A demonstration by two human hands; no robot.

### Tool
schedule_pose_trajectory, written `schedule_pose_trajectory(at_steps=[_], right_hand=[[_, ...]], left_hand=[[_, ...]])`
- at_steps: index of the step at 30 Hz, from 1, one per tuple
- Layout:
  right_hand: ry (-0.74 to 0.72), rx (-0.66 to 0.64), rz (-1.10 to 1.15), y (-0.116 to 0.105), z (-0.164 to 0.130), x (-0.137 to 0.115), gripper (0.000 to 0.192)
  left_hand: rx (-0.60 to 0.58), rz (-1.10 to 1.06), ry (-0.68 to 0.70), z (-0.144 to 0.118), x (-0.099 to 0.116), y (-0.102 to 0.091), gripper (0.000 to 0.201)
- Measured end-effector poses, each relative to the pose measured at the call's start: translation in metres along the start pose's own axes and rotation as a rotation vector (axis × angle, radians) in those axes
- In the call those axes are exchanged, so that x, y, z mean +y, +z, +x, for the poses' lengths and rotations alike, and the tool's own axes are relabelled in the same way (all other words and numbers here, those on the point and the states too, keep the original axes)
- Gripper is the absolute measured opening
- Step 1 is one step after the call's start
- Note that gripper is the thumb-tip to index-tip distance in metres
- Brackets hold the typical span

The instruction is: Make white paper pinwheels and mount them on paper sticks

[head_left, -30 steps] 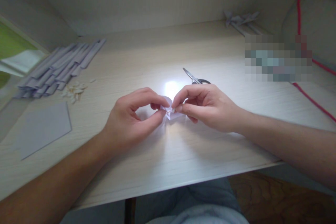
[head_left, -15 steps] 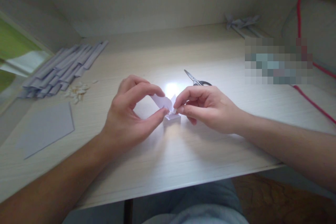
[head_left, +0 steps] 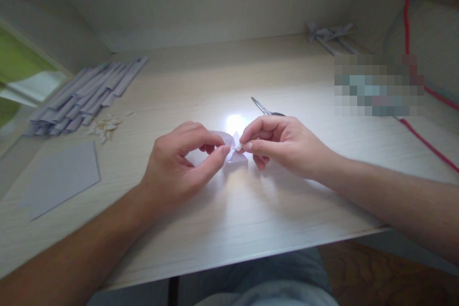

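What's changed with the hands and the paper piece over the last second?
The left hand, which had opened and lifted half a second ago, has pinched shut on the small folded paper again. The right hand keeps its grip. Scissors, paper strips and sheet stayed put.

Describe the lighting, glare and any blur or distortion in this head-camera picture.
Head view: a bright glare spot washes out the table just behind the small folded paper piece pinched by the left hand and right hand; soft hand shadows fall toward the viewer; wide-angle bending curves the edges; a pixelated block hides things at right; the paper strips look slightly soft.
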State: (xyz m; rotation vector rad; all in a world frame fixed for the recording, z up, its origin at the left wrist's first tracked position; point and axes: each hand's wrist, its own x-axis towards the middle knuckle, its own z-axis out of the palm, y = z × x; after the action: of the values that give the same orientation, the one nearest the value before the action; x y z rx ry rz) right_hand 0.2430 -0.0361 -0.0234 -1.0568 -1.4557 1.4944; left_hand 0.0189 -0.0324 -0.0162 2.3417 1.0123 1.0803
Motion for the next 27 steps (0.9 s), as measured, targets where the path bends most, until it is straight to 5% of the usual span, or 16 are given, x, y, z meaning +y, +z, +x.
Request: schedule_pose_trajectory(at_steps=[8, 17, 27], right_hand=[[0.007, 0.014, 0.022, 0.0015, 0.0011, -0.0001, 0.011], [0.034, 0.011, 0.016, 0.0024, 0.0004, -0.0022, 0.009], [0.039, 0.002, 0.037, 0.003, -0.0009, -0.0015, 0.014]], left_hand=[[0.104, 0.034, 0.031, -0.005, -0.0052, 0.0046, 0.016], [0.076, 0.087, 0.209, -0.0012, -0.0056, 0.0014, 0.018], [0.102, 0.24, 0.249, -0.0012, -0.0043, 0.0006, 0.011]])
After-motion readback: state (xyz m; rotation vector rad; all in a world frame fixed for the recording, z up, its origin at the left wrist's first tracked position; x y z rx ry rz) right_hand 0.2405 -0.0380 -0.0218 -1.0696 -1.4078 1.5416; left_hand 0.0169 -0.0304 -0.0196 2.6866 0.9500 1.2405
